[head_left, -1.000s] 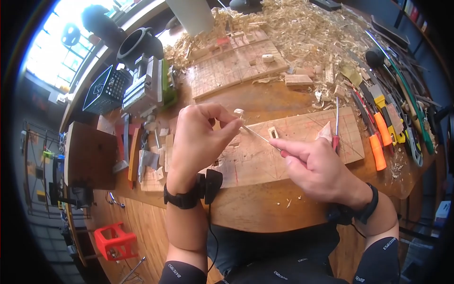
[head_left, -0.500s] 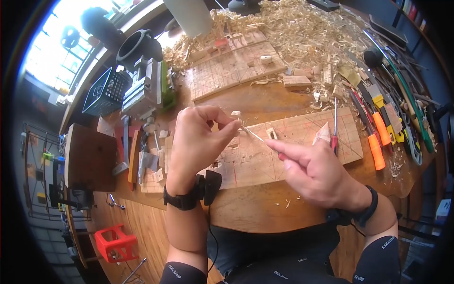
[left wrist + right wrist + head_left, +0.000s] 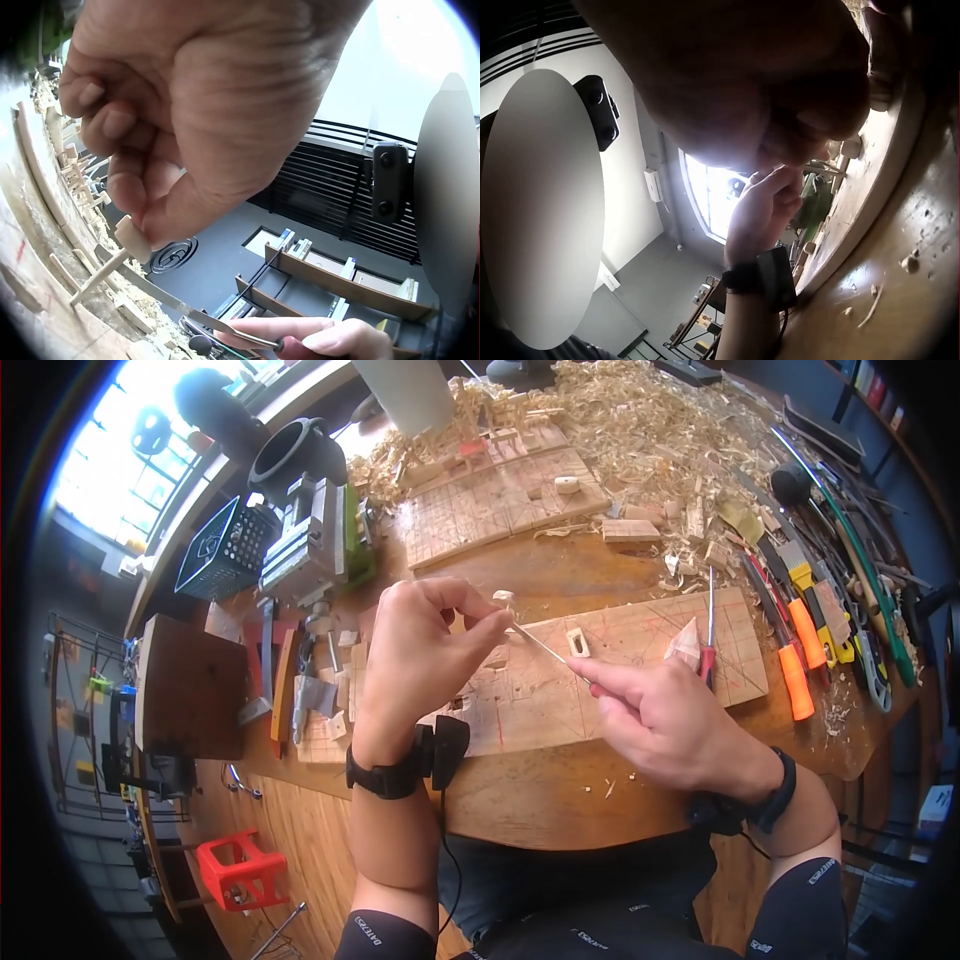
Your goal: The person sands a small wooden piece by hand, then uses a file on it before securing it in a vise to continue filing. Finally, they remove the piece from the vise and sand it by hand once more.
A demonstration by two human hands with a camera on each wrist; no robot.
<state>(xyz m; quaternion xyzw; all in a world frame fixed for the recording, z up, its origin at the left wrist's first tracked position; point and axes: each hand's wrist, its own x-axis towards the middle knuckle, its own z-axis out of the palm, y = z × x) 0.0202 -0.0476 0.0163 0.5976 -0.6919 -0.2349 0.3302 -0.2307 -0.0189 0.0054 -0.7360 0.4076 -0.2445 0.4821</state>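
1. The left hand (image 3: 425, 660) pinches a small wooden piece (image 3: 133, 240) between thumb and forefinger, its other fingers curled in; clock directions follow the head view, 12 at its top edge.
2. The piece lies at the left hand's 2 o'clock and the right hand's 10 o'clock, held above the workbench (image 3: 560, 800). In the left wrist view its wide end is at the fingertips, with a thin stem sticking out.
3. The right hand (image 3: 685, 725) grips the red handle of a knife (image 3: 169, 298), forefinger stretched along it. The blade points to 10 o'clock and crosses by the stem; whether it touches the wood cannot be told.
4. A slotted wooden block (image 3: 577, 642) sits between the hands, at the left hand's 3 o'clock, on a marked board (image 3: 545, 710).
5. Near the right hand, a pointed wood scrap (image 3: 684, 644) is at 12 o'clock, a red-handled screwdriver (image 3: 709, 655) just past 12, and orange-handled tools (image 3: 796, 685) at 2.
6. Farther from the left hand, a second board (image 3: 480, 515) lies at 1 o'clock beside wood shavings (image 3: 640, 420); a metal vise (image 3: 300, 555) stands at 10, a red stool (image 3: 243, 875) at 7.
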